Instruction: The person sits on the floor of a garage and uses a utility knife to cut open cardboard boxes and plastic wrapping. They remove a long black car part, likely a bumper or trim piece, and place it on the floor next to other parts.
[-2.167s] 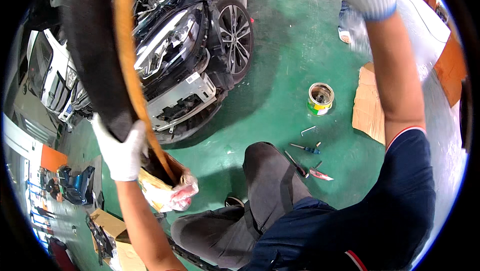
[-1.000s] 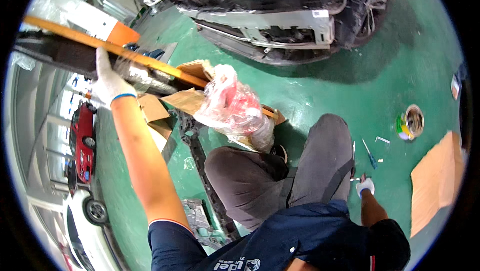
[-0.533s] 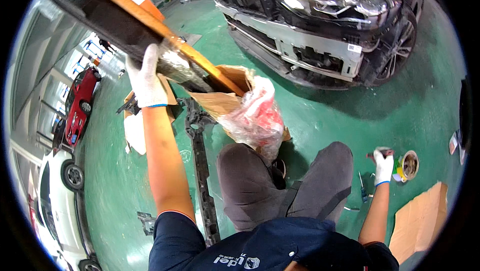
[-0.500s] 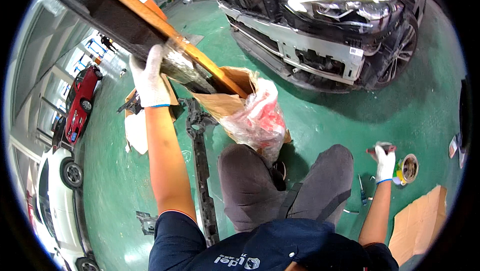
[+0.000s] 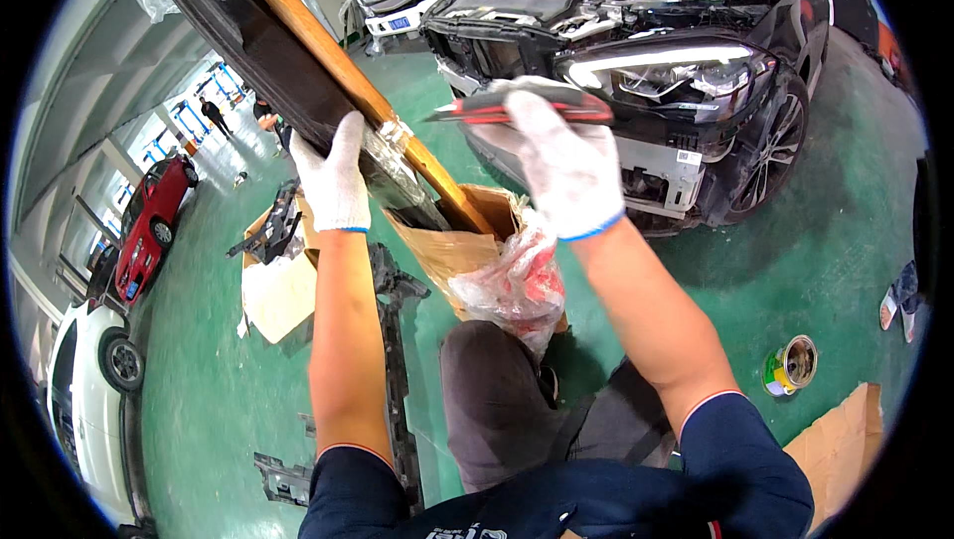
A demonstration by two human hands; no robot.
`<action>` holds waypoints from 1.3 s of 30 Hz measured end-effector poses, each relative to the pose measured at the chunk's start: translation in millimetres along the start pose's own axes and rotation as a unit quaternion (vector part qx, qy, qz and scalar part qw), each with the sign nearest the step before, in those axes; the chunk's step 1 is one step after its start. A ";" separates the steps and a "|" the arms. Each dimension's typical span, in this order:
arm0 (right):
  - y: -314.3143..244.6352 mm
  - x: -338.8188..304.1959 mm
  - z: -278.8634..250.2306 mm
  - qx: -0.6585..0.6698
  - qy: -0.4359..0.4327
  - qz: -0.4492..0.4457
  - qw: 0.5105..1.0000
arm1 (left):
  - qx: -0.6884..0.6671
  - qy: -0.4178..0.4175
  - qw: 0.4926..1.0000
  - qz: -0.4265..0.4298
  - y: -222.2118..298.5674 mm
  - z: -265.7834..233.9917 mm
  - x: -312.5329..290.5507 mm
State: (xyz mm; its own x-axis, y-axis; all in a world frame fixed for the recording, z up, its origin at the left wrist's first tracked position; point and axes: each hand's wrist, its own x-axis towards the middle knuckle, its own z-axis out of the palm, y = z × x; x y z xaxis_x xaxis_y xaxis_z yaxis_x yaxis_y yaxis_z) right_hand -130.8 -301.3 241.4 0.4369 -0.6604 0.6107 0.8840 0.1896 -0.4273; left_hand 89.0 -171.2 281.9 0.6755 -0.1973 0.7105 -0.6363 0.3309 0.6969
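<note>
My left hand (image 5: 333,176), in a white glove, is closed round the long black car part (image 5: 263,67), just above clear plastic wrap (image 5: 393,166) near its lower end. A wooden pole (image 5: 348,77) runs alongside that part. Both slant down into a tall cardboard box (image 5: 437,246) with crumpled clear and red plastic (image 5: 517,286) on its side. My gloved right hand (image 5: 566,156) is raised to the right of the pole, gripping a red-and-black utility knife (image 5: 586,107). The knife's pointed end faces left, toward the pole, without touching it. Motion blurs the knife somewhat.
A dark car (image 5: 686,72) with its front stripped stands ahead right. An open carton (image 5: 278,291) and a long black bracket (image 5: 397,390) lie left of my legs. A tin can (image 5: 792,368) and flat cardboard (image 5: 845,450) are at right; parked cars line the left.
My right hand has come up from the floor by the tin can to beside the pole, carrying the knife. My left hand keeps its grip; the view has shifted slightly.
</note>
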 end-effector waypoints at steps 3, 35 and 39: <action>19.4 24.0 39.3 0.023 0.043 0.043 0.998 | 0.023 0.010 1.000 0.000 12.2 -9.6 -3.4; 59.1 -17.2 -21.7 -0.225 0.043 0.102 0.968 | -0.047 -0.001 0.999 0.004 18.0 -21.3 -21.7; 55.9 -40.1 -50.1 -0.231 0.039 0.179 0.955 | -0.051 -0.006 0.999 -0.011 18.4 -23.2 -24.8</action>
State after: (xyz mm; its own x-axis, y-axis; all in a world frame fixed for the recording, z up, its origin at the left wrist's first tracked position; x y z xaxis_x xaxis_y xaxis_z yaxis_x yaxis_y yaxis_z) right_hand -107.3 -300.6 159.7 0.6673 -0.6697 0.3259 0.5042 0.0841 -0.8595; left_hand 69.2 -138.9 274.8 0.6839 -0.2160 0.6969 -0.5802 0.4181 0.6989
